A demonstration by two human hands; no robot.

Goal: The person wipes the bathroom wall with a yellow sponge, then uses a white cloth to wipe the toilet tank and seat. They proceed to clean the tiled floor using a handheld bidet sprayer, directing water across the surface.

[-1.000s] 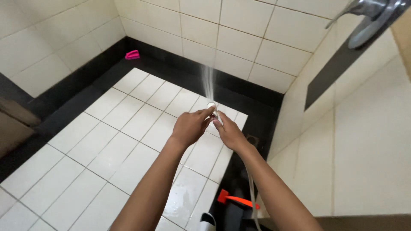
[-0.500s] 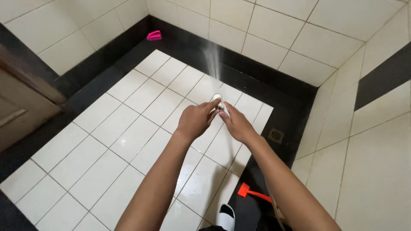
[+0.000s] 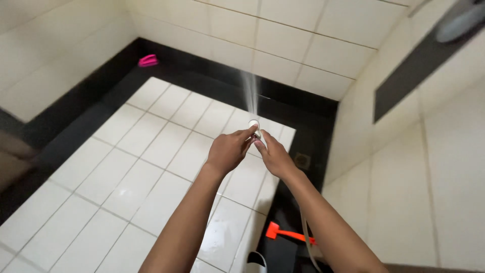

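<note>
- Both arms reach out over the white tiled floor (image 3: 126,177), and the two hands meet around a small white spray nozzle (image 3: 254,124).
- The left hand (image 3: 228,151) has its fingers curled shut around the nozzle from the left side, thumb and forefinger pinching near the tip.
- The right hand (image 3: 275,157) grips the same nozzle from the right, fingers closed and touching the other hand's fingertips.
- A thin jet of water (image 3: 250,93) shoots from the nozzle toward the far wall (image 3: 303,45).
- A pale hose (image 3: 306,237) hangs below the right forearm.
- An orange tool (image 3: 285,233) lies on the dark border strip, below the right arm.
- A pink object (image 3: 148,60) sits in the far left corner, well apart from the hands.
- A small floor drain (image 3: 302,161) is just beside the right wrist in this view.
</note>
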